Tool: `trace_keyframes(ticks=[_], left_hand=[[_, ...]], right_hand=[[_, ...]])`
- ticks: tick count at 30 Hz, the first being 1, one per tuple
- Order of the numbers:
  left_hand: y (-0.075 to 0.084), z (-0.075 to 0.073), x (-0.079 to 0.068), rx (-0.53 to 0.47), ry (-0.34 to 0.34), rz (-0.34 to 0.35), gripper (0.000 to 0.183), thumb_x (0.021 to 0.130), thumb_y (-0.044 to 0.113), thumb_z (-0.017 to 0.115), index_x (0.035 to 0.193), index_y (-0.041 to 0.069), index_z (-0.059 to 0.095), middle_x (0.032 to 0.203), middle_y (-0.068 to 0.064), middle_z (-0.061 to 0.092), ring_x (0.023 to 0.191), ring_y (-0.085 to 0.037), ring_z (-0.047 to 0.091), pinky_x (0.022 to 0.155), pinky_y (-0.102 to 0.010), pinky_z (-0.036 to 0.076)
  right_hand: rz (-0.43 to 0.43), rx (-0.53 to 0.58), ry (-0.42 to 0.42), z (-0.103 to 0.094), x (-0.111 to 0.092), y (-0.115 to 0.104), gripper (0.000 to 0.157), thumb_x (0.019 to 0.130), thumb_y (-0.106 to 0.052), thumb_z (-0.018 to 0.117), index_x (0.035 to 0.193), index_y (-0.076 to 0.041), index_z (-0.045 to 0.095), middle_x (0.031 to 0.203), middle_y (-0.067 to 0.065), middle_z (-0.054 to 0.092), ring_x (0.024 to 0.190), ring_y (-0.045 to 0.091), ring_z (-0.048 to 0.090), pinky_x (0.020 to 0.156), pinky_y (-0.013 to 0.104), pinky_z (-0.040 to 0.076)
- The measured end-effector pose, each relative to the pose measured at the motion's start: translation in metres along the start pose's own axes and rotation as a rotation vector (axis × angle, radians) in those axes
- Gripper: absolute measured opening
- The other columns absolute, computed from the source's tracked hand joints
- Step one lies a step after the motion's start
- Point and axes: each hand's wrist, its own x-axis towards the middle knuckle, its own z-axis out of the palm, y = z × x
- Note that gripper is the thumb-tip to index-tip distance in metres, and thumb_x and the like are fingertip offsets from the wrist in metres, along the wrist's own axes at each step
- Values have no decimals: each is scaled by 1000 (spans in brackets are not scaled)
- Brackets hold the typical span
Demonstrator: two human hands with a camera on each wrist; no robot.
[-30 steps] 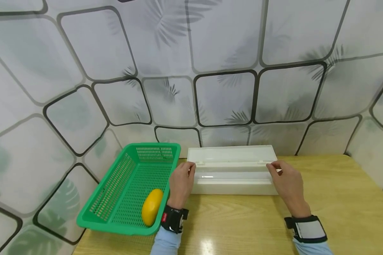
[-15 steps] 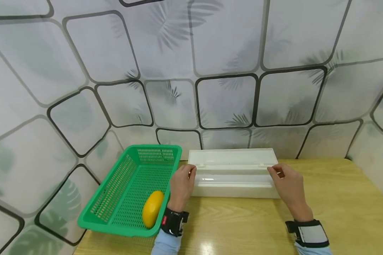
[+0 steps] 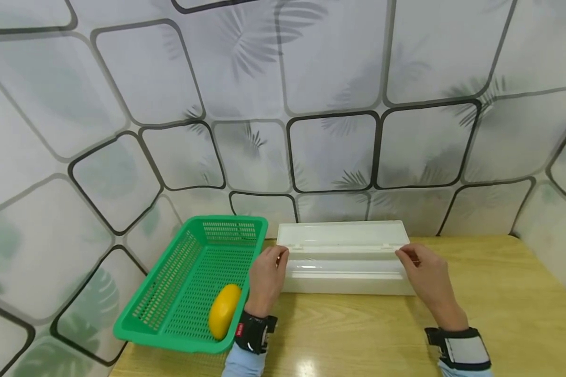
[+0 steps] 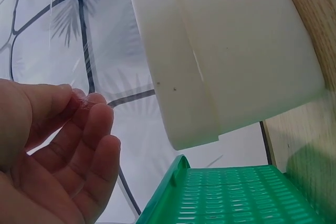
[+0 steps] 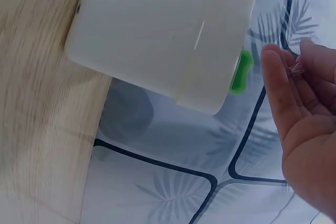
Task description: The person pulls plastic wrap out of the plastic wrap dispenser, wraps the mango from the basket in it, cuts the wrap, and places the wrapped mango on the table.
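A white cling film dispenser box (image 3: 349, 286) lies long side on across the table, its hinged lid (image 3: 344, 231) raised at the back. Glossy clear film shows inside its opening. At the box's left end, my left hand (image 3: 266, 277) pinches the edge of the thin cling film (image 4: 83, 99) between thumb and fingertips. My right hand (image 3: 426, 280) pinches the other corner at the right end, where a crumpled bit of film shows between the fingertips in the right wrist view. A green slider (image 5: 241, 72) sticks out from the box there.
A green perforated basket (image 3: 170, 335) stands left of the box, close beside my left wrist. In it lies a yellow mango-shaped fruit (image 3: 224, 311). The wooden table (image 3: 349, 335) meets a patterned wall (image 3: 332, 152) behind the box.
Both hands keep their pinch at the box's ends and have hardly moved. The whole scene sits slightly lower in the head view than a second ago.
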Motion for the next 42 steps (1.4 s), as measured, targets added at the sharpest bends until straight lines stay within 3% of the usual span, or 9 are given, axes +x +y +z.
trace_keyframes(ticks=[3,9,28,36,42], left_hand=[[-1,0,-1,-22,-6,-1,6,92,14,71,94,8,74,82,-3,69,65,-14,58,56,-25,48],[0,-2,-2,-47,-24,-24,6,93,13,70,94,8,74,83,-3,68,65,-13,58,57,-25,48],[6,-12,4,-41,-11,-2,8,94,16,69,96,11,74,84,-2,69,66,-13,58,56,-25,46],[7,-14,3,-37,-17,2,11,95,18,68,97,11,75,84,-2,69,67,-13,59,56,-25,47],[8,-17,4,-34,-7,3,10,95,19,68,98,12,74,83,-1,68,67,-13,59,56,-25,46]], right_hand=[[-51,-5,-9,-2,0,0,14,78,9,77,88,2,70,79,10,69,67,21,64,64,4,41],[-87,-6,2,-5,-3,0,18,75,10,79,86,1,70,77,7,68,66,9,59,62,6,42],[-56,22,56,-8,4,1,15,75,9,79,86,2,71,77,10,71,69,0,58,65,3,42],[-2,47,57,-10,3,-2,13,78,7,79,88,2,72,79,11,72,74,-12,54,68,0,41],[-7,42,78,-10,5,-4,13,77,7,80,87,2,72,78,12,72,75,-16,51,69,0,41]])
